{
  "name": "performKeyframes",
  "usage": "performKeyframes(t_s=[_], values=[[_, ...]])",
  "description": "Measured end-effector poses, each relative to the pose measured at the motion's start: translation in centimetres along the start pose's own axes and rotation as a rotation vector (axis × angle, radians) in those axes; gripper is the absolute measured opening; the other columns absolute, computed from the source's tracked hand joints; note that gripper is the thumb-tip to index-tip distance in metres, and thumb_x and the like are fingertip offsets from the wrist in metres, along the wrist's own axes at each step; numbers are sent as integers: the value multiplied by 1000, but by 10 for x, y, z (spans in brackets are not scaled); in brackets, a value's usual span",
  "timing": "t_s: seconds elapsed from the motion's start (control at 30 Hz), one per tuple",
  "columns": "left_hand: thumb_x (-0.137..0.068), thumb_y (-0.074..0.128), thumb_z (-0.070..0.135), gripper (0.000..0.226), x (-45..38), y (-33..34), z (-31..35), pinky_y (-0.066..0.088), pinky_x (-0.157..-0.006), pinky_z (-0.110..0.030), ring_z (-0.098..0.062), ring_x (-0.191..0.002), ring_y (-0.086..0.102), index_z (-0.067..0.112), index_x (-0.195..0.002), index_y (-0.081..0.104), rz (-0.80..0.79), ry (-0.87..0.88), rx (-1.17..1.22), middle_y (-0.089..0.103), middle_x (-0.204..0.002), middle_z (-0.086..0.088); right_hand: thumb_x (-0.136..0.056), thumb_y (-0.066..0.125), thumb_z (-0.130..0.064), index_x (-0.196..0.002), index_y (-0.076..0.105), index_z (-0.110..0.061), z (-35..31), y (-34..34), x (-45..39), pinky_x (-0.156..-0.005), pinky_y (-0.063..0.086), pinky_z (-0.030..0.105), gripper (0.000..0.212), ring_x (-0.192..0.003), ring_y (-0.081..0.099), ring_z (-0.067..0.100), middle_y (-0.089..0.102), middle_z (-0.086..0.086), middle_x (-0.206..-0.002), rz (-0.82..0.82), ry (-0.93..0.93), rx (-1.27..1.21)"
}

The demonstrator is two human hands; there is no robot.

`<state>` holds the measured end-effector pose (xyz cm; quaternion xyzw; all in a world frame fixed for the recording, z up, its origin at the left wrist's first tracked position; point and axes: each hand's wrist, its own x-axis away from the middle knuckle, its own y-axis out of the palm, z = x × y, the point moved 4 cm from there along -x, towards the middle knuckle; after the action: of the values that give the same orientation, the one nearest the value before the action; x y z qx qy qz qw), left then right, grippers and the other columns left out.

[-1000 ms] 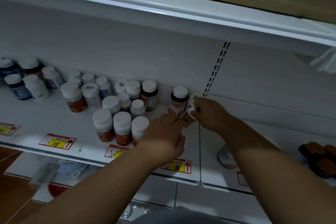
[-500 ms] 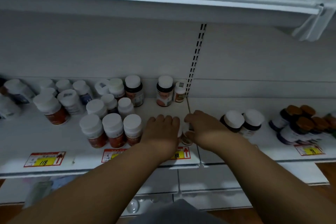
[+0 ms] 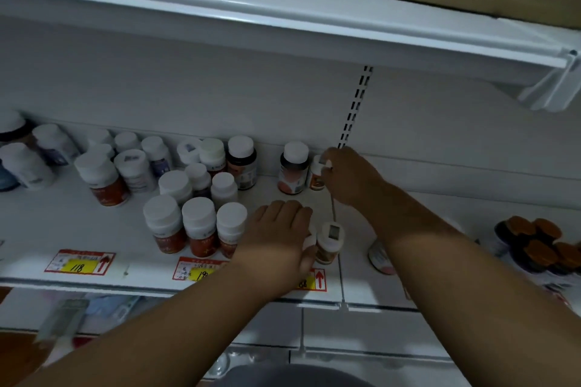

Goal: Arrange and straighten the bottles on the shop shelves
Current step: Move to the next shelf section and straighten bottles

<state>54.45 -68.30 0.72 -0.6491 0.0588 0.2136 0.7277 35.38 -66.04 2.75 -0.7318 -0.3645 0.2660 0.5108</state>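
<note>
Several white-capped supplement bottles stand on a white shop shelf point(image 3: 283, 192). My right hand point(image 3: 349, 176) reaches to the back and grips a small bottle point(image 3: 316, 177) by its cap, right beside a dark bottle with a white cap point(image 3: 292, 168). My left hand point(image 3: 279, 236) lies palm down near the front edge, covering a white-capped bottle point(image 3: 309, 242) whose cap shows at my thumb. Just right of it stands a small brown bottle point(image 3: 328, 243). A front row of three orange-labelled bottles point(image 3: 198, 229) stands left of my left hand.
A crowd of white-capped bottles point(image 3: 125, 163) fills the shelf's left half. Brown-capped bottles point(image 3: 534, 245) sit at far right, and another bottle point(image 3: 379, 258) shows behind my right forearm. Red-yellow price tags point(image 3: 78, 262) line the front edge. An upper shelf point(image 3: 283, 12) overhangs.
My right hand has moved from the shelf's front to the back and taken hold of the small bottle there. My left hand stays near the front. The camera tilted slightly.
</note>
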Motion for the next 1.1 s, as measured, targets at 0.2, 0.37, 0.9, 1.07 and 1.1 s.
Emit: performKeyframes(t_s=[0.2,0.37,0.9,1.07,1.1], values=[[-76,57,20,16,23,-9,-4,45,-70,-36,-28,-81,55,11,-86,66,-6,-46,-40,62,-92,-6,-87,59,-13,-131,47,-6,2,27,-37,-97,42,42,46,-115,49,40,42,23,-129,-41,-9,43],[-65,67,22,18,28,-9,2,44,-63,-31,-24,-76,55,15,-81,64,-119,-96,-99,61,-85,-5,-81,64,-14,-125,48,-8,9,30,-41,-93,43,43,47,-112,46,39,41,21,-126,22,16,124],[-61,65,19,29,37,-15,-10,46,-58,-28,-23,-74,56,14,-89,59,-192,-6,-4,62,-85,-5,-74,72,-14,-86,62,-8,-63,26,18,-56,33,19,17,-72,51,12,60,3,-83,-142,-266,-158],[-62,64,20,28,37,-15,-13,46,-61,-29,-23,-76,56,14,-90,60,-186,12,0,62,-87,-4,-77,71,-13,-86,62,-9,-74,35,19,-55,31,16,13,-70,48,9,54,-4,-80,-260,-315,-84],[-63,63,20,28,37,-14,-13,47,-62,-29,-23,-76,56,14,-91,61,-187,13,-1,62,-88,-5,-78,70,-12,-86,62,-8,-76,35,18,-54,30,15,12,-70,47,9,52,-5,-79,-261,-328,-66]])
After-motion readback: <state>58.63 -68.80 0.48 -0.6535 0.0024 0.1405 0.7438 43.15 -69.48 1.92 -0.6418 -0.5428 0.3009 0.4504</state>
